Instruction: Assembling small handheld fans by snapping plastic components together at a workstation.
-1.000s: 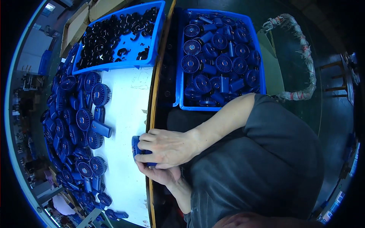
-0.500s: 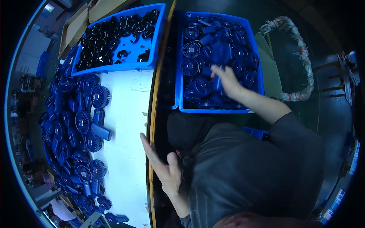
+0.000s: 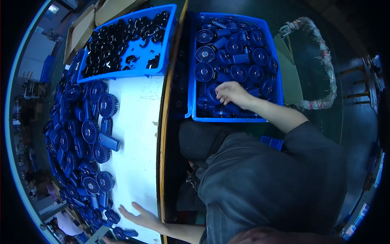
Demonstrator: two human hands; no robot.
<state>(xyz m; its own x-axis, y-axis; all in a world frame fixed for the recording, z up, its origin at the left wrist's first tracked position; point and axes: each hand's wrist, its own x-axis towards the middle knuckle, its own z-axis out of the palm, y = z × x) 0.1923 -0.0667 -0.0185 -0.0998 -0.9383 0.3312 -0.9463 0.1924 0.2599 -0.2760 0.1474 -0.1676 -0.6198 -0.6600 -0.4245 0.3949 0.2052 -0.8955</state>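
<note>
A white tabletop [image 3: 136, 162] with a worn wooden edge [image 3: 163, 175] runs from 11 toward 7 o'clock, its lines bowed by the lens. Dark floor [image 3: 353, 122] spreads toward 3 o'clock, with a wooden stool [image 3: 361, 83] near the rim and, at 2, a curved bar [image 3: 325, 53] wrapped in pale film with red bands. Shelving and equipment, too small to make out, line the far left.

Blue handheld fans [image 3: 89, 131] are heaped along the table at 9 o'clock. At about 10:30 stands a blue tray [image 3: 126, 74] of curved black plastic pieces [image 3: 107, 46], beside a cardboard carton [image 3: 83, 26]. Across a narrow dark gap from the wooden edge, a blue bin [image 3: 227, 120] at 1 o'clock is filled with more such fans.

Between heap and edge a strip of bare white surface gives sideways room; at 7 o'clock the left hand [image 3: 140, 216] reaches over it, fingers spread apart, gripping nothing, just beside the heap. The right hand [image 3: 232, 93] is over the bin's near part, fingers bent; whether they touch or grip a fan cannot be told.
</note>
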